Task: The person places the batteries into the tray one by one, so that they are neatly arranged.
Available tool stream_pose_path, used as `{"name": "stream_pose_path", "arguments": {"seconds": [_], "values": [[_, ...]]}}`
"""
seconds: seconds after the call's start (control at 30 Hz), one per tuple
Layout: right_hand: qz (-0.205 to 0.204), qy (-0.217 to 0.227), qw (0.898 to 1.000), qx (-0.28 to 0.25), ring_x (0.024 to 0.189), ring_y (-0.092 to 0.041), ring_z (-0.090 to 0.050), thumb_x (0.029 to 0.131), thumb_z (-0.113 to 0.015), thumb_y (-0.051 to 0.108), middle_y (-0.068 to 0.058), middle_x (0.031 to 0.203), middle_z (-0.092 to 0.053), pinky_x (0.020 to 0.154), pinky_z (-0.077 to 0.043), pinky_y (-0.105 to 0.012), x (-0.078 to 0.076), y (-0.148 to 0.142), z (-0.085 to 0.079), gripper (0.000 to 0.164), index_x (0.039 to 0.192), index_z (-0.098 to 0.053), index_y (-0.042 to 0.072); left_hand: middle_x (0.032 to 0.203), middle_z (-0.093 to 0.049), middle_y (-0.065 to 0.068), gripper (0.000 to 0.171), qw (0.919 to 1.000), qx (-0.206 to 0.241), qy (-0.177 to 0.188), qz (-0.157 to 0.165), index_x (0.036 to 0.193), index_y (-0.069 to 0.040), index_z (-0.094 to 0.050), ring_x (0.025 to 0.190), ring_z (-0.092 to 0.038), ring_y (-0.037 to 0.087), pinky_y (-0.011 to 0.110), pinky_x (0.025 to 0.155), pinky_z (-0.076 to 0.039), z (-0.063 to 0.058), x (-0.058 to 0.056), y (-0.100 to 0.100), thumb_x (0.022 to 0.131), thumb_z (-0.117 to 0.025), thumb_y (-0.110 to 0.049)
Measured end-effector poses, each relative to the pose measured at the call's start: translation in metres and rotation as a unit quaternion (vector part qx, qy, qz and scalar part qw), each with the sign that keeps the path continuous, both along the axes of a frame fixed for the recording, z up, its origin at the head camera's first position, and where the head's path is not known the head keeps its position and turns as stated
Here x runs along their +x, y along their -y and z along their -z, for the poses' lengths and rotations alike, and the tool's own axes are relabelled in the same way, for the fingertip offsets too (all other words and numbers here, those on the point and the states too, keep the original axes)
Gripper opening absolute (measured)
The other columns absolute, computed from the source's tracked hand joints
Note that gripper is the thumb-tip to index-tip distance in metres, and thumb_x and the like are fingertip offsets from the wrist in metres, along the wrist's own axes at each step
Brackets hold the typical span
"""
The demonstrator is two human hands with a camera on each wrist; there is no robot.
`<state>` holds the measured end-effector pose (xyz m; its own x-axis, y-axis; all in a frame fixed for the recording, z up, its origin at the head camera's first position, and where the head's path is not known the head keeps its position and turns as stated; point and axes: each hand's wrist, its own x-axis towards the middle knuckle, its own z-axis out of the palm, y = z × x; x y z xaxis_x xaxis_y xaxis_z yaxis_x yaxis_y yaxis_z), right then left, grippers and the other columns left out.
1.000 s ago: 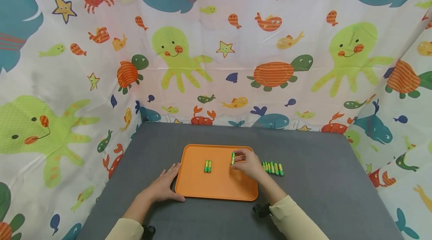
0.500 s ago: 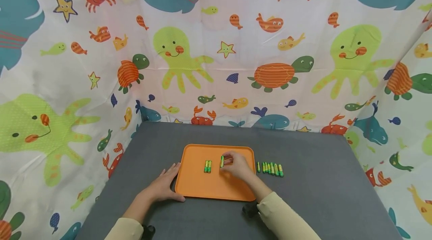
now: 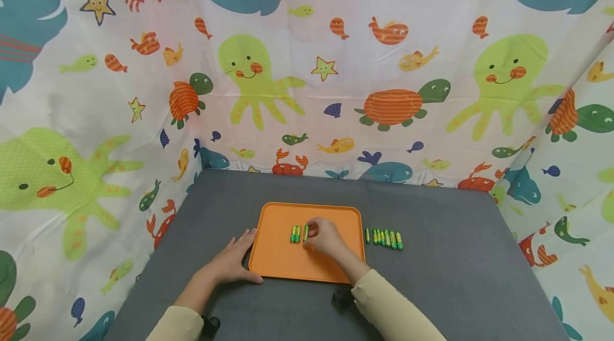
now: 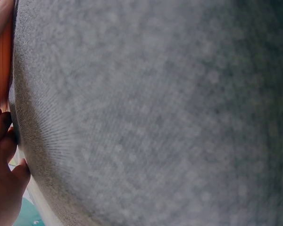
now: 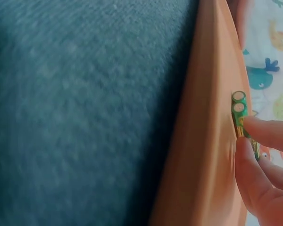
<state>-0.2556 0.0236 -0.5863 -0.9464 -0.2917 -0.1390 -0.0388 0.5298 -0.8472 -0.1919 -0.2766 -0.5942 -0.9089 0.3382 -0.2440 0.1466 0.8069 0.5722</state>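
An orange tray point(image 3: 283, 264) lies on the grey table. My left hand point(image 3: 229, 263) rests at its left edge with fingers spread, the thumb near the front left corner. Two green and yellow batteries point(image 3: 293, 234) stand side by side on the tray's middle. Just to their right, my right hand point(image 3: 326, 238) pinches another battery point(image 3: 305, 233) between thumb and fingers, close over the tray. In the right wrist view the ends of the paired batteries point(image 5: 238, 108) show beyond my fingertips, which partly hide the held one.
Right of the tray, several more batteries point(image 3: 386, 238) form a row on the table point(image 3: 446, 256), with one single battery point(image 3: 367, 235) nearer the tray's edge. A curtain point(image 3: 331, 133) printed with sea animals surrounds the back and sides of the table.
My right hand has carried the pinched battery leftward across the tray, up beside the two batteries. The left hand has stayed at the tray's edge.
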Motion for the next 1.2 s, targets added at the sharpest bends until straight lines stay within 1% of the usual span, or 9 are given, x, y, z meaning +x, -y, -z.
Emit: {"name": "stream_pose_path", "arguments": {"seconds": [0.23, 0.33, 0.63, 0.73, 0.9, 0.97, 1.07, 1.2], "values": [[0.004, -0.008, 1.000, 0.016, 0.090, -0.019, -0.062, 0.074, -0.087, 0.000, -0.009, 0.102, -0.068, 0.077, -0.057, -0.034, 0.001, 0.006, 0.002, 0.054, 0.123, -0.066, -0.001, 0.170, -0.016, 0.004, 0.136, 1.0000, -0.004, 0.002, -0.002, 0.164, -0.015, -0.015, 0.158, -0.012, 0.026, 0.058, 0.126, -0.006, 0.000, 0.001, -0.002, 0.061, -0.087, -0.068], [0.001, -0.018, 1.000, 0.025, 0.089, -0.019, -0.062, 0.073, -0.088, 0.000, -0.009, 0.102, -0.068, 0.076, -0.057, -0.034, 0.001, 0.008, 0.002, 0.055, 0.123, -0.066, -0.002, 0.170, -0.016, 0.004, 0.137, 1.0000, -0.006, 0.003, -0.005, 0.164, -0.015, -0.015, 0.158, -0.013, 0.026, 0.058, 0.126, -0.006, 0.002, 0.001, -0.001, 0.060, -0.087, -0.068], [-0.002, -0.016, 0.999, 0.038, 0.089, -0.019, -0.061, 0.073, -0.086, -0.002, -0.008, 0.103, -0.067, 0.076, -0.056, -0.033, 0.003, 0.010, 0.001, 0.058, 0.127, -0.064, -0.003, 0.170, -0.016, 0.004, 0.137, 1.0000, -0.005, 0.000, -0.007, 0.164, -0.015, -0.015, 0.157, -0.013, 0.026, 0.058, 0.126, -0.006, 0.002, 0.002, -0.002, 0.060, -0.087, -0.068], [-0.004, -0.015, 0.999, 0.033, 0.090, -0.021, -0.061, 0.073, -0.085, -0.005, -0.010, 0.106, -0.066, 0.076, -0.056, -0.033, 0.003, 0.010, 0.001, 0.061, 0.129, -0.063, -0.003, 0.170, -0.016, 0.004, 0.137, 0.9999, -0.008, 0.000, -0.009, 0.164, -0.015, -0.015, 0.157, -0.013, 0.025, 0.058, 0.126, -0.006, 0.003, 0.003, -0.003, 0.060, -0.087, -0.068], [0.002, 0.007, 1.000, 0.013, 0.094, -0.023, -0.061, 0.074, -0.082, -0.010, -0.012, 0.112, -0.063, 0.072, -0.056, -0.032, 0.007, 0.007, -0.001, 0.066, 0.134, -0.059, -0.001, 0.170, -0.016, 0.005, 0.136, 0.9999, -0.013, -0.001, -0.008, 0.164, -0.015, -0.014, 0.158, -0.013, 0.025, 0.058, 0.126, -0.006, 0.006, 0.004, -0.003, 0.061, -0.088, -0.066], [0.006, 0.008, 1.000, 0.011, 0.094, -0.022, -0.061, 0.074, -0.082, -0.010, -0.012, 0.113, -0.063, 0.071, -0.056, -0.031, 0.007, 0.004, -0.001, 0.067, 0.136, -0.058, 0.000, 0.170, -0.016, 0.005, 0.137, 0.9999, -0.013, -0.002, -0.008, 0.164, -0.015, -0.014, 0.158, -0.013, 0.025, 0.058, 0.126, -0.006, 0.006, 0.005, -0.003, 0.061, -0.088, -0.066], [0.006, -0.006, 1.000, 0.016, 0.093, -0.024, -0.062, 0.074, -0.081, -0.009, -0.015, 0.114, -0.063, 0.070, -0.055, -0.033, 0.008, -0.003, -0.004, 0.068, 0.137, -0.057, 0.000, 0.170, -0.015, 0.004, 0.137, 0.9999, -0.014, -0.002, -0.009, 0.164, -0.016, -0.013, 0.158, -0.012, 0.025, 0.058, 0.126, -0.006, 0.006, 0.005, -0.003, 0.061, -0.088, -0.065], [0.005, -0.033, 0.999, 0.023, 0.098, -0.028, -0.064, 0.077, -0.082, -0.006, -0.017, 0.118, -0.064, 0.075, -0.057, -0.037, 0.009, -0.015, -0.009, 0.066, 0.138, -0.057, 0.001, 0.170, -0.016, 0.005, 0.137, 0.9998, -0.015, -0.002, -0.010, 0.164, -0.015, -0.014, 0.158, -0.013, 0.026, 0.058, 0.126, -0.006, 0.006, 0.005, -0.004, 0.061, -0.088, -0.065]]}}
